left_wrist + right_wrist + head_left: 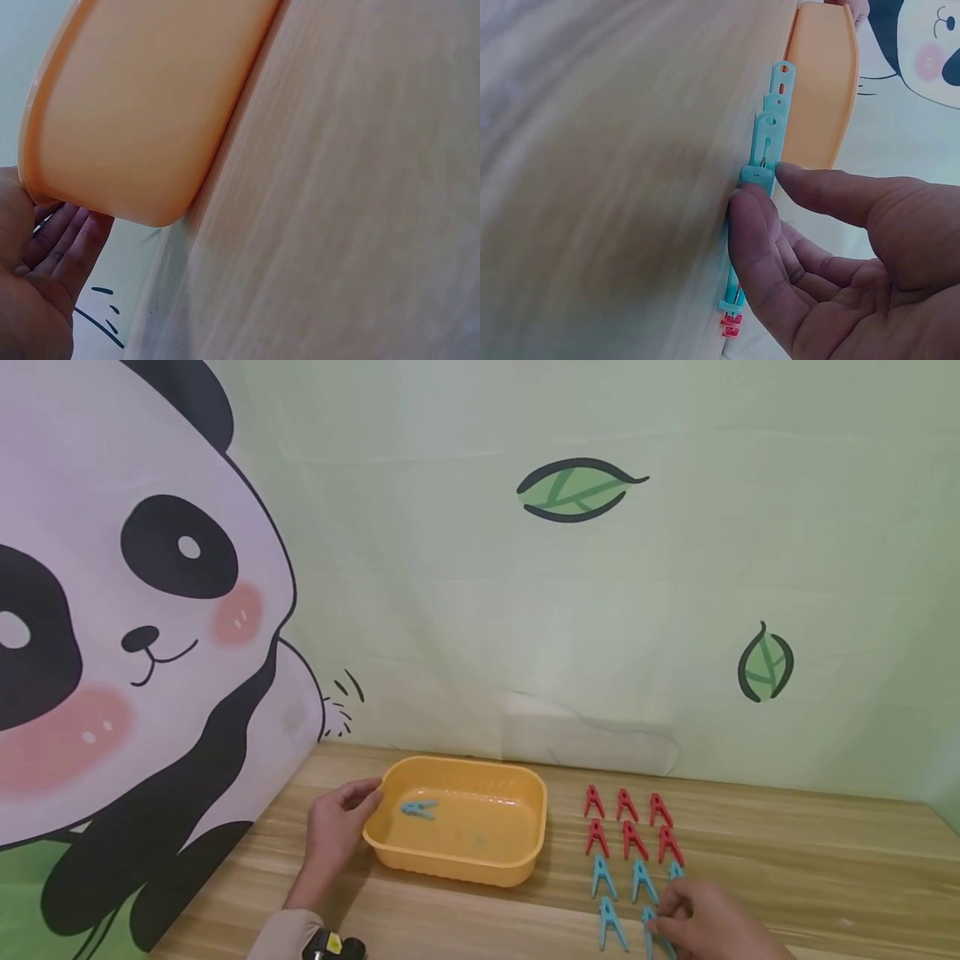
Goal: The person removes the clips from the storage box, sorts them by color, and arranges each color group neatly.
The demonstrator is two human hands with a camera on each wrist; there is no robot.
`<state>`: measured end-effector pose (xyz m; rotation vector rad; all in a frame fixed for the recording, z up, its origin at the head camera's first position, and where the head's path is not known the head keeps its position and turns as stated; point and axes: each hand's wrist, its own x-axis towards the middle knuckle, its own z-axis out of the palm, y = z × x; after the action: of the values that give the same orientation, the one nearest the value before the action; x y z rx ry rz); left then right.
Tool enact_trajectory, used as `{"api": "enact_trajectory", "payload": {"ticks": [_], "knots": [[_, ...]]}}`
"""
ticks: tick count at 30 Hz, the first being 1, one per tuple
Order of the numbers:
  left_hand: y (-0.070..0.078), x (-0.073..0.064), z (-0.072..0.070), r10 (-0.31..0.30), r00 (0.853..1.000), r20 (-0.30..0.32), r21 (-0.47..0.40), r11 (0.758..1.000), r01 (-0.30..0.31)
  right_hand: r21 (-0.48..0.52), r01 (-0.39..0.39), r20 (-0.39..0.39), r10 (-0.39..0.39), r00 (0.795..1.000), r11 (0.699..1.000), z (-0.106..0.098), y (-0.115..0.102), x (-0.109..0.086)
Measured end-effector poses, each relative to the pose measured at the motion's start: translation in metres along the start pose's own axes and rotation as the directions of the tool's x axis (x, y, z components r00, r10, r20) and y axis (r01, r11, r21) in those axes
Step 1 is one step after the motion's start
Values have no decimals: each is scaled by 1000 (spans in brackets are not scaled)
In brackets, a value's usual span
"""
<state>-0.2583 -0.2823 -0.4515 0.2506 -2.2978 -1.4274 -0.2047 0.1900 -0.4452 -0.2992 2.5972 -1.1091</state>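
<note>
My left hand (335,827) holds the left rim of a yellow-orange plastic basin (457,867), thumb at the rim and fingers against the outer wall. One blue clothespin (417,810) lies inside on the basin floor. At the front right, my right hand (708,920) pinches another blue clothespin (768,139) between thumb and index finger, close over the tabletop. Beside it lie more blue clothespins, such as the front left one (611,925); one in the row behind is partly covered by the right hand. Farther back, several red clothespins (633,840) form two rows of three.
Everything stands on a wood-grain table (435,927). Behind it hangs a pale green backdrop (435,568) printed with a large panda and two leaves. The basin sits left of the clothespin rows, near the table's back edge.
</note>
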Motion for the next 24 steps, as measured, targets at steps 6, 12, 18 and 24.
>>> {"api": "enact_trajectory", "payload": {"ticks": [6, 12, 18, 24], "knots": [[1, 0, 0, -6, 1000, 2, -2, 1000, 6, 19, 3, 6, -3, 1000, 1000, -1, -1, 0], [0, 0, -1, -17, 1000, 7, 1, 1000, 17, 11, -2, -10, 2, 1000, 1000, 0, -3, 1], [0, 0, -1, -3, 1000, 1, -2, 1000, 3, 34, -12, -5, 12, 1000, 999, 1, -6, 2], [0, -1, 0, 28, 1000, -9, -5, 1000, -28, 42, -32, 1, 32, 999, 999, 1, -7, 2]]}}
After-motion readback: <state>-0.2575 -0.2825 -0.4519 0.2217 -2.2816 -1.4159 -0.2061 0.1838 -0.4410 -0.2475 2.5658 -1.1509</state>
